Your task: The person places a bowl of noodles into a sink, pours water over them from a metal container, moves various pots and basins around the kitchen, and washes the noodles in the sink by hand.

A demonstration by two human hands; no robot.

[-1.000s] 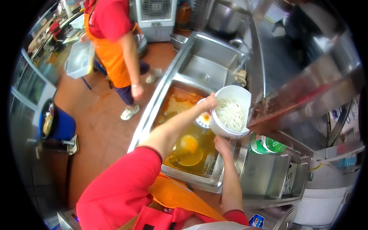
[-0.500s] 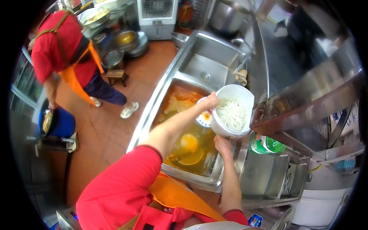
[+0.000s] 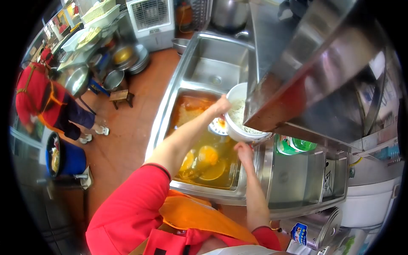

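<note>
A white plastic tub holding thin pale strands is at the right edge of the basin, partly hidden by a steel shelf. My left hand is closed on its left rim. Just below the tub, my right hand has curled fingers; whether it touches the tub or holds anything is unclear. Beneath my arms, the sink basin holds cloudy yellow-brown liquid with an orange layer at the far end. Submerged round dishes show there, and a patterned plate lies beside the tub.
A second sink basin adjoins at the back. The steel shelf corner juts close to the tub. On the right are a green-labelled container and steel troughs. A co-worker stands left, near a blue bin and wooden stool.
The tub has shifted slightly left and up in view, now partly behind the shelf. A small gap shows between my right hand and the tub. The co-worker has moved farther left.
</note>
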